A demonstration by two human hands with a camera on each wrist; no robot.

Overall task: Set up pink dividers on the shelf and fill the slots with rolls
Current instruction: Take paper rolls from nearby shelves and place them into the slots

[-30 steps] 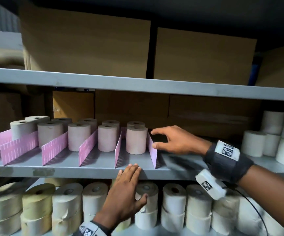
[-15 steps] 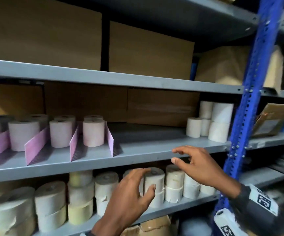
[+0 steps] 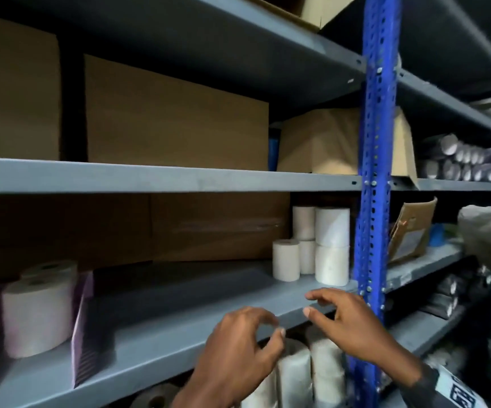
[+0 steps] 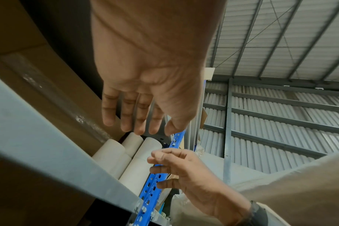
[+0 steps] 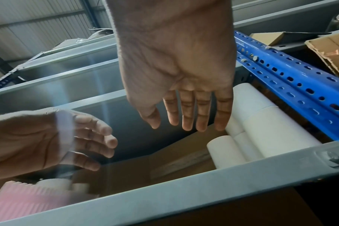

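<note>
The grey middle shelf (image 3: 179, 328) carries pink dividers (image 3: 81, 346) at its far left, with a pale pink roll (image 3: 37, 316) standing in the last slot. A stack of white rolls (image 3: 331, 245) stands at the shelf's right end beside the blue post. My left hand (image 3: 268, 328) hovers in front of the shelf's front edge, fingers relaxed, holding nothing. My right hand (image 3: 312, 304) hovers just right of it, below the white rolls, also empty. In the wrist views the left hand's fingers (image 4: 143, 122) and the right hand's fingers (image 5: 188, 119) hang nearly straight toward the white rolls (image 5: 261, 130).
A blue perforated post (image 3: 376, 142) stands right of my right hand. Brown cardboard boxes (image 3: 173, 113) fill the upper shelf and the back of the middle one. More rolls (image 3: 294, 378) sit on the shelf below. Between the dividers and the white rolls the shelf surface is bare.
My right hand left the last pink divider and both hands moved right along the shelf front toward the white rolls. The view swung right, so the dividers now sit at the far left.
</note>
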